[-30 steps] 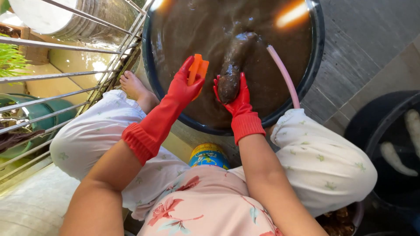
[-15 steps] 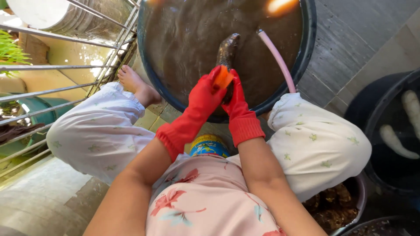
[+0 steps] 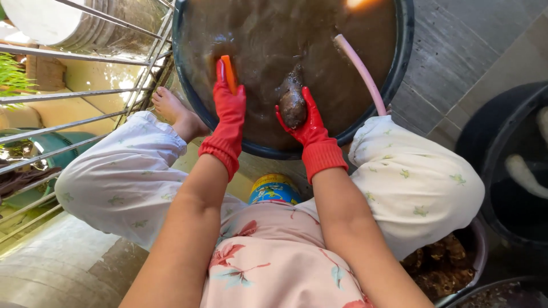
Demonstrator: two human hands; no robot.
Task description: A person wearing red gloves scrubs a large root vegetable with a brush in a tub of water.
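Both my hands wear red rubber gloves over a big dark tub (image 3: 394, 80) of muddy brown water. My left hand (image 3: 229, 102) grips a small orange brush (image 3: 229, 73) at the water's left side. My right hand (image 3: 302, 122) holds a muddy brown root (image 3: 292, 100), half out of the water near the tub's front rim. The two hands are apart, about a hand's width between them.
A pink hose (image 3: 361, 68) dips into the tub at the right. A blue and yellow can (image 3: 275, 188) stands between my knees. A second dark tub (image 3: 514, 165) with pale roots sits right; a basin of muddy roots (image 3: 442, 265) lower right. A metal railing (image 3: 85, 97) runs along the left.
My hands were together at the tub's front, brush against the root. Now they have parted: the left with the brush moved left, the right lowered the root into the water.
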